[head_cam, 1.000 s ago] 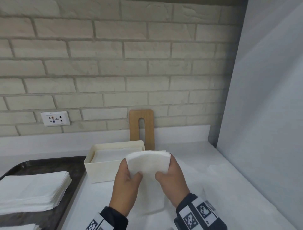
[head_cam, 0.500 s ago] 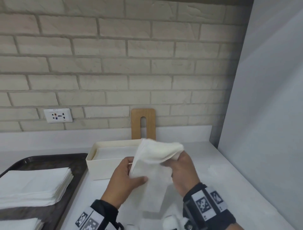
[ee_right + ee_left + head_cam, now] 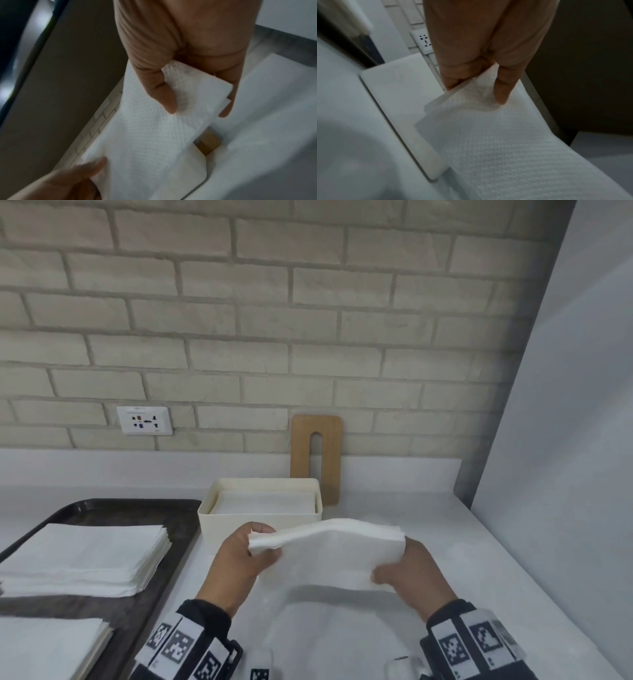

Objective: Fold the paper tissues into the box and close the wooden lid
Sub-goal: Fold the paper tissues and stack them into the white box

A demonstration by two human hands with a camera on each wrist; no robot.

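A folded wad of white paper tissues (image 3: 335, 549) is held level above the counter, just in front of the cream box (image 3: 219, 520). My left hand (image 3: 239, 559) pinches its left end, thumb on top (image 3: 502, 86). My right hand (image 3: 407, 570) pinches the right end (image 3: 171, 97) between thumb and fingers. The box stands uncovered with a flat layer of tissues inside (image 3: 263, 501). The wooden lid (image 3: 317, 453), with a long slot, leans upright against the brick wall behind the box.
A dark tray (image 3: 102, 505) at the left holds two stacks of unfolded tissues (image 3: 85, 556). A grey panel (image 3: 565, 474) closes off the right side. White counter (image 3: 479, 577) lies to the right of my hands. A wall socket (image 3: 144, 421) is behind the tray.
The tissue wad hung upright between my hands; now it is turned level and stretched sideways, with my hands drawn apart to its two ends.
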